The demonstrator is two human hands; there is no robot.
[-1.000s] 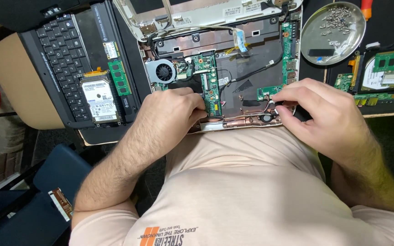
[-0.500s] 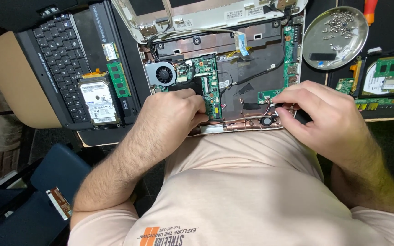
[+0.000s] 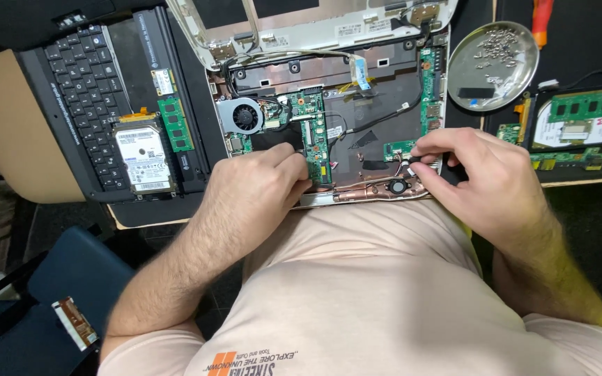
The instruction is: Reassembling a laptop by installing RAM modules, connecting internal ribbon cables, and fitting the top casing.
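An opened white laptop base lies in front of me with its green main board, round fan and black cables showing. My left hand rests on the base's near left part, fingertips against the main board's lower edge. My right hand pinches a small connector and wire by the little green board at the base's right side. A round speaker sits just below those fingers.
A black keyboard, a hard drive and a green memory stick lie at left. A metal dish of screws and more green boards sit at right. A blue chair is lower left.
Both hands stay at the laptop's near edge. The right fingers have shifted slightly at the small connector; the view has drifted a little.
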